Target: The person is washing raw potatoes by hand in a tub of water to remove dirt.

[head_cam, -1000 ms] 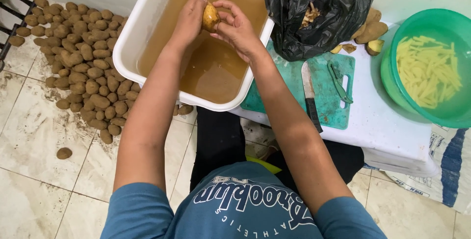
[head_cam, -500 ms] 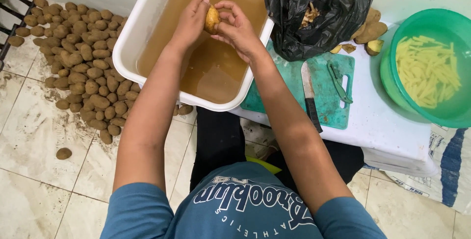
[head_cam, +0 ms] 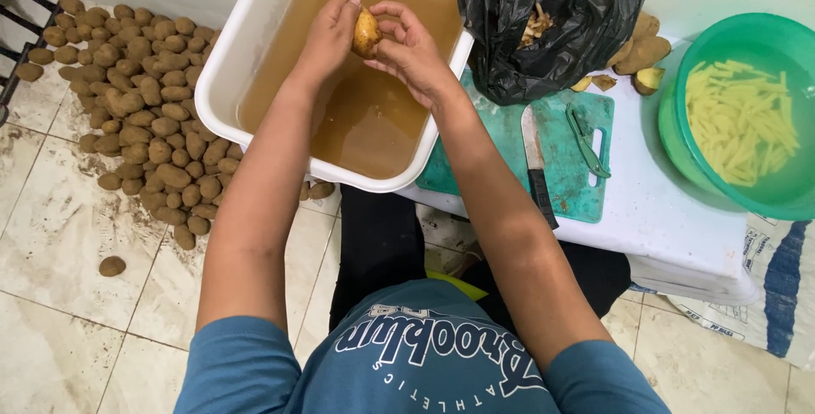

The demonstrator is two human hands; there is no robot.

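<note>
Holding potato (head_cam: 367, 33) between both hands above tub (head_cam: 227, 74) of murky brown water. Left hand (head_cam: 329, 33) cupping its left side, fingers curled over the top. Right hand (head_cam: 410, 47) pinching the right side, thumb and fingertips closed on it. Potato clear of the water, near the tub's far end.

Handling, as judgement: looking wet, so probably slippery; firm, not fragile, light enough for one hand. Gripping best across the middle with fingers wrapped round, not by the tapered ends.

Moving outward: tub sitting at the left edge of white table (head_cam: 671, 227), overhanging it. Green board (head_cam: 560, 176) lying just right of the tub, knife (head_cam: 535, 163) and green peeler (head_cam: 586, 142) resting on it. Black bag (head_cam: 552, 15) standing behind the board, peelings showing inside. Cut pieces (head_cam: 632, 61) lying between bag and green basin (head_cam: 679, 125); basin holding pale strips (head_cam: 743, 121) in water.

Floor: pale tiles, soiled. Pile of unwashed potatoes (head_cam: 140, 100) lying left of the tub, against the wall; one stray (head_cam: 112, 265) sitting well apart from it. Printed sack (head_cam: 777, 287) showing under the table's right end.
</note>
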